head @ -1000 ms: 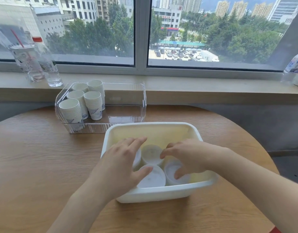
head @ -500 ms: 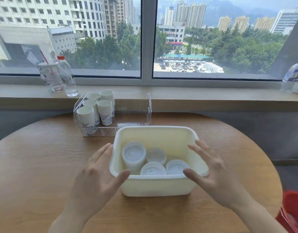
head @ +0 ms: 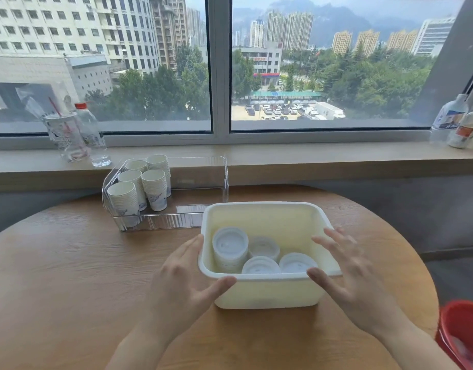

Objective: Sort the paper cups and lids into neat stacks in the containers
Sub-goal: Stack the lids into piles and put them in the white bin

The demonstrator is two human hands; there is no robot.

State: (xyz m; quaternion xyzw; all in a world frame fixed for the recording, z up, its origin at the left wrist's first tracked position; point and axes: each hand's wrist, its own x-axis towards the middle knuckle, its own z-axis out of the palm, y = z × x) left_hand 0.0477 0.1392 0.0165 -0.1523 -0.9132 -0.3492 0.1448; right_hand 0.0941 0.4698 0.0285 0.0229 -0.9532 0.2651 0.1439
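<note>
On the windowsill at far left a plastic cup with a red straw (head: 67, 137) and a water bottle (head: 92, 134) are seen. Just below, at the back left of the round wooden desk (head: 56, 276), a clear container (head: 198, 182) is set, with five stacks of paper cups (head: 143, 189) standing upright in its left end. The left hand (head: 184, 284) is held against the left wall of the cream tub (head: 267, 292), its grip wide, fingers straight, the thumb laid near the front rim. Inside the tub, four stacks of white lids (head: 259, 253) are gathered at the front left, the leftmost being the tallest. The right hand (head: 355, 276) is spread at the tub's right rim, grip wide, nothing held; whether it touches the rim cannot be told. A red bin (head: 462, 332) is seen at lower right, and two bottles (head: 454, 121) on the sill at far right.
</note>
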